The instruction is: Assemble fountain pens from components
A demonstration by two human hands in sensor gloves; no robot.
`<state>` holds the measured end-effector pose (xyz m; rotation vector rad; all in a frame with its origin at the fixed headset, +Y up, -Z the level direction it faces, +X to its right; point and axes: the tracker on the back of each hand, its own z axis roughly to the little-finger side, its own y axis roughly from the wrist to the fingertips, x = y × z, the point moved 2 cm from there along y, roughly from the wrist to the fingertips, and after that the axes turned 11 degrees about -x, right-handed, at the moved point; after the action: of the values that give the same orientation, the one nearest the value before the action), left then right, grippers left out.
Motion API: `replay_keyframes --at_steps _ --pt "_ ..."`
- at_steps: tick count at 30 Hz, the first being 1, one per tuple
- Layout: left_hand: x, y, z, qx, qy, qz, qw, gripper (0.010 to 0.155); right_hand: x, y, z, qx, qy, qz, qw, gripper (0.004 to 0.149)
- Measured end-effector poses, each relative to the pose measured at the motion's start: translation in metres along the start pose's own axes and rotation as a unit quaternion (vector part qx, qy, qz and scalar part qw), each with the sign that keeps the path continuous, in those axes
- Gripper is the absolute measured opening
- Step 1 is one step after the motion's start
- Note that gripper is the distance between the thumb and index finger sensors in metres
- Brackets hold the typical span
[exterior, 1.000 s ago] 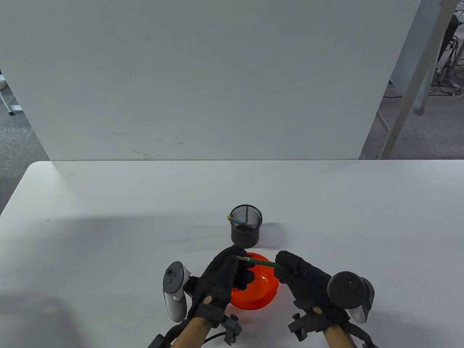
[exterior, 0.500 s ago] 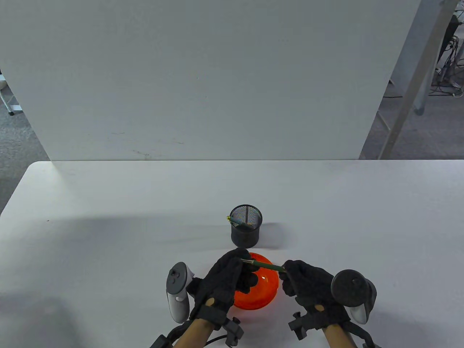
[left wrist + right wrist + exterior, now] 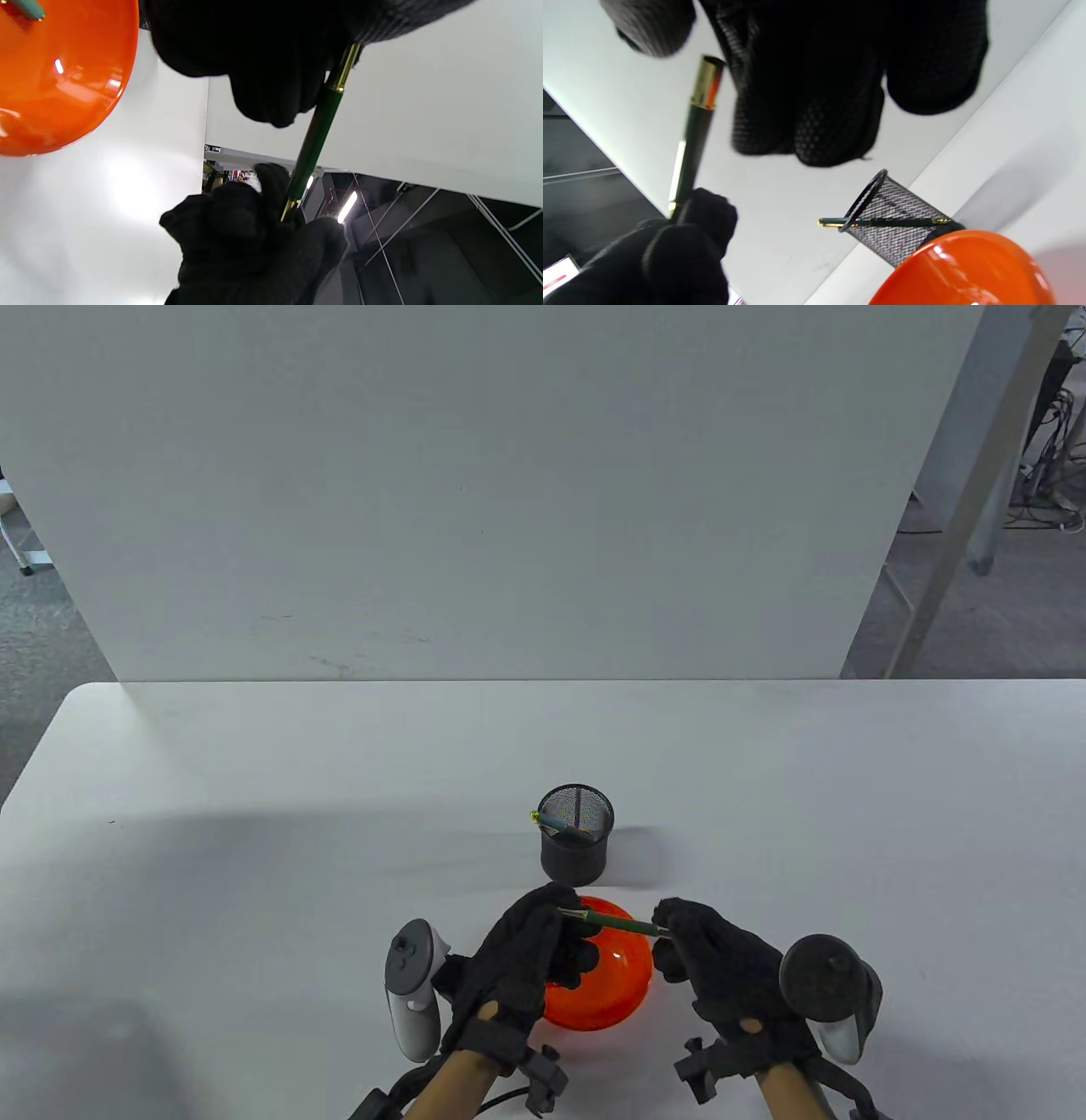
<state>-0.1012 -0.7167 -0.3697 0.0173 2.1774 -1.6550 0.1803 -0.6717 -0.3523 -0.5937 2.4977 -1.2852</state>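
Note:
A green pen (image 3: 612,922) with gold ends is held level above the orange bowl (image 3: 612,994), between both hands. My left hand (image 3: 567,923) grips its left end, and my right hand (image 3: 665,937) pinches its right gold tip. In the left wrist view the pen (image 3: 316,131) runs from my left fingers (image 3: 271,84) down to the right hand (image 3: 254,237). In the right wrist view the pen (image 3: 691,135) runs from beside my right fingers (image 3: 806,97) down to the left hand (image 3: 670,254). A small green part (image 3: 27,8) lies in the bowl (image 3: 55,84).
A black mesh pen cup (image 3: 575,848) stands just beyond the bowl, with one green pen (image 3: 556,823) leaning in it; it also shows in the right wrist view (image 3: 895,220). A white panel (image 3: 475,492) stands along the table's far edge.
My right hand dipped toward me with the pen's right end, then came back up and slightly left. The left hand has hardly moved. Both hands keep hold of the pen.

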Motion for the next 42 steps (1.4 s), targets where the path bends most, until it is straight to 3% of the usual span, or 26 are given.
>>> replay_keyframes --at_steps 3,12,28,29,32,35,37,42 --pt "0.003 0.000 0.002 0.004 -0.006 -0.009 1.000 0.045 0.000 0.001 -0.005 -0.019 -0.018 -0.007 1.000 0.068" --pt "-0.002 0.001 0.002 0.002 0.014 0.015 1.000 0.045 -0.005 0.000 -0.010 -0.016 -0.048 0.029 0.998 0.042" --pt "-0.009 0.000 -0.004 -0.014 0.041 0.033 0.999 0.045 -0.005 -0.004 0.001 0.036 -0.038 0.057 0.997 0.051" --pt "-0.008 0.000 -0.005 -0.016 0.041 0.025 0.999 0.045 -0.004 -0.004 0.001 0.034 -0.028 0.054 0.998 0.052" --pt "-0.003 0.000 -0.002 -0.002 0.033 0.005 0.999 0.046 0.006 0.001 0.002 0.002 0.049 -0.031 0.998 0.062" --pt "0.000 -0.001 0.001 0.008 0.019 -0.001 1.000 0.045 0.008 0.002 -0.002 -0.001 0.002 -0.020 1.000 0.048" --pt "-0.002 -0.001 0.001 0.006 0.027 0.003 1.000 0.045 0.006 0.002 -0.004 -0.004 -0.030 -0.020 0.999 0.047" --pt "-0.007 0.001 -0.009 -0.033 0.085 0.027 0.995 0.044 0.003 0.002 0.005 0.037 0.004 -0.020 0.999 0.047"
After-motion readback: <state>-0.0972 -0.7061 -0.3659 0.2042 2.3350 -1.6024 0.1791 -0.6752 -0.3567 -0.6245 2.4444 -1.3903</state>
